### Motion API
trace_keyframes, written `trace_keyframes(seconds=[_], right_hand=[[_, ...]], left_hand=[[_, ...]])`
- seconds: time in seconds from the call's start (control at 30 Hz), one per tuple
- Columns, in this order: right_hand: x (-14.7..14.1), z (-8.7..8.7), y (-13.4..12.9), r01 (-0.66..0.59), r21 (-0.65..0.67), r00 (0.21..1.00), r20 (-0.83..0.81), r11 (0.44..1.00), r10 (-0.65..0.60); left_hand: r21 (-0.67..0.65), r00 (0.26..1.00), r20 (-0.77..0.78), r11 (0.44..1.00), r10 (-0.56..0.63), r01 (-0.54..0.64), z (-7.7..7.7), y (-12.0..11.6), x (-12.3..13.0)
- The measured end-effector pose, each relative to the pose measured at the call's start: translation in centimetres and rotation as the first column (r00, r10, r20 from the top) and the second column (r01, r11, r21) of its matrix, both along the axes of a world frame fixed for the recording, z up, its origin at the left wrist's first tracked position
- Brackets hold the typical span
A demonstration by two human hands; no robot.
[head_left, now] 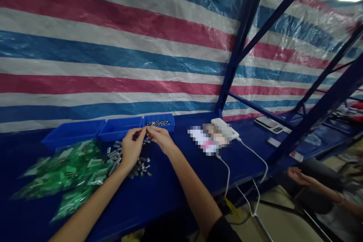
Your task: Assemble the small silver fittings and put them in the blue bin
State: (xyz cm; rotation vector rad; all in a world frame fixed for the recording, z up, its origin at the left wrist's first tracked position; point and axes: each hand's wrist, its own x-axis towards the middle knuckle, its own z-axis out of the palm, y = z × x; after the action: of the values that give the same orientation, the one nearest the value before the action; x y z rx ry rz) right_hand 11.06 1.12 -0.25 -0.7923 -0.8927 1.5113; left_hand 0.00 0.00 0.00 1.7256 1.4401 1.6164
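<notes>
My left hand (132, 145) and my right hand (160, 138) meet at their fingertips above a pile of metal parts (116, 155). Both are closed in a pinch, and whatever lies between the fingertips is too small to make out. Just behind them is a blue bin (172, 121) with small metal pieces in it. Screws and cylindrical pieces lie loose beneath and around my hands. To the left, green plastic bags (70, 168) with small parts inside are heaped on the blue table (170, 204).
Two more blue bins (75, 131) stand at the back left. Right of my hands are a white device (224, 126) with cables, a pixelated item, a scale (269, 124) and blue frame posts. Another person's hand (297, 176) shows at the lower right.
</notes>
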Motion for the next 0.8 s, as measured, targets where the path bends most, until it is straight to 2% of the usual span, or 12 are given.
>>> trace_keyframes(seconds=[0.17, 0.27, 0.33, 0.4, 0.43, 0.5, 0.6, 0.7, 0.8], right_hand=[[-0.2, 0.0, 0.4, 0.036, -0.076, 0.999, -0.01, 0.996, -0.037], [0.2, -0.1, 0.9, 0.173, -0.046, 0.984, 0.051, 0.984, -0.171], [0.8, -0.1, 1.3, 0.306, 0.001, 0.945, 0.118, 0.952, -0.304], [1.4, -0.1, 1.5, 0.41, 0.046, 0.895, 0.174, 0.911, -0.411], [1.7, 0.0, 1.5, 0.424, 0.063, 0.884, 0.19, 0.903, -0.428], [2.0, 0.2, 1.4, 0.388, 0.099, 0.897, 0.187, 0.917, -0.4], [2.0, 0.6, 0.9, 0.296, 0.152, 0.935, 0.154, 0.943, -0.318], [1.9, 0.9, 0.6, 0.236, 0.191, 0.945, 0.182, 0.953, -0.271], [2.0, 0.9, 0.7, 0.246, 0.194, 0.936, 0.206, 0.95, -0.285]], left_hand=[[-0.043, 0.996, -0.082, 0.999, -0.033, 0.03, -0.1, -0.2, 0.2], [-0.023, 0.971, -0.238, 1.0, 0.012, -0.018, 0.2, -0.1, 0.0], [-0.016, 0.915, -0.402, 0.998, 0.043, -0.054, 0.4, -0.1, -0.2], [-0.016, 0.816, -0.574, 0.996, 0.063, -0.087, 0.5, 0.0, -0.4], [-0.014, 0.764, -0.642, 0.995, 0.065, -0.097, 0.4, 0.0, -0.5], [-0.014, 0.683, -0.729, 0.996, 0.052, -0.092, 0.1, 0.2, -0.6], [-0.051, 0.621, -0.784, 0.998, -0.02, -0.031, -0.7, 0.5, -0.8], [-0.079, 0.603, -0.794, 0.997, -0.073, 0.018, -1.4, 0.9, -1.0], [-0.089, 0.6, -0.795, 0.996, -0.086, 0.024, -1.5, 1.0, -1.1]])
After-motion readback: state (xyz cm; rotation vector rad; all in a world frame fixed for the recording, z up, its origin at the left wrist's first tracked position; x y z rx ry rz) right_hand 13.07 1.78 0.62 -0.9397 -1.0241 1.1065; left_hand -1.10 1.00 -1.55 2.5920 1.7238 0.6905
